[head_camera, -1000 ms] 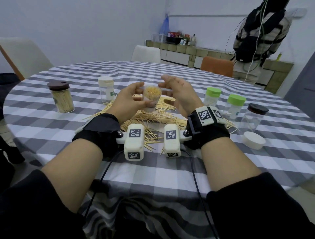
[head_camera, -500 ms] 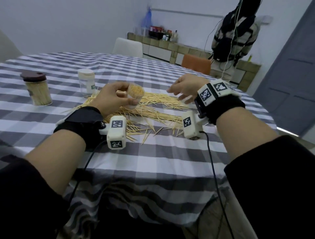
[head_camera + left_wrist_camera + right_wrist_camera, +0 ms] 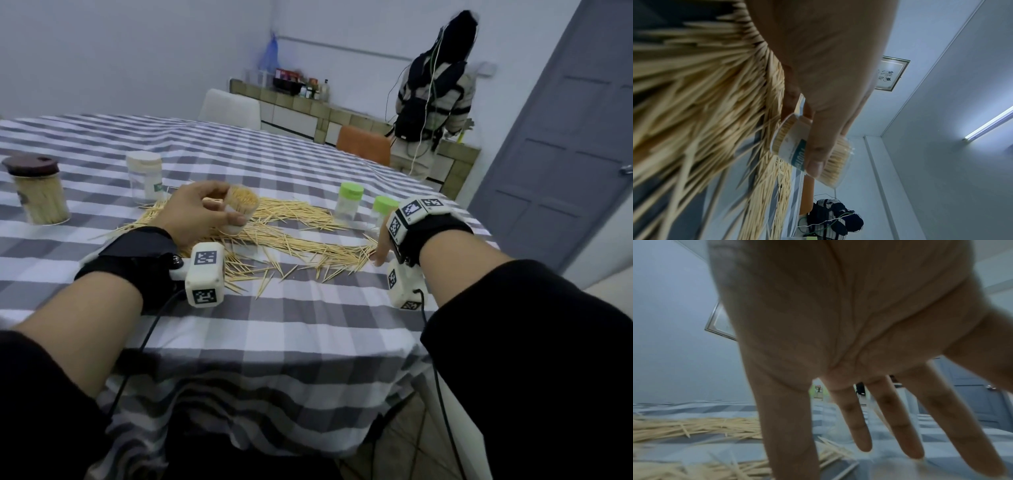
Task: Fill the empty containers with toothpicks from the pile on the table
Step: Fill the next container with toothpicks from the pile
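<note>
My left hand (image 3: 191,212) holds a clear toothpick container (image 3: 239,211) just above the toothpick pile (image 3: 291,236), thumb and fingers curled round its wall in a firm grip; the container is open at the top, tilted and packed full of toothpicks. The left wrist view shows my thumb (image 3: 818,146) across its blue-lettered label.

My right hand (image 3: 382,245) reaches down at the pile's right end, its grip spread: in the right wrist view the fingers (image 3: 898,423) are straight and splayed, holding nothing, fingertips close to the checked cloth on the surface (image 3: 274,329).

Beyond the pile stand two green-lidded containers (image 3: 350,202), both clear-walled. A white-lidded container (image 3: 144,176) stands at the pile's far left edge, and a brown-lidded jar (image 3: 37,192) full of toothpicks stands further left, well apart from my hands.
</note>
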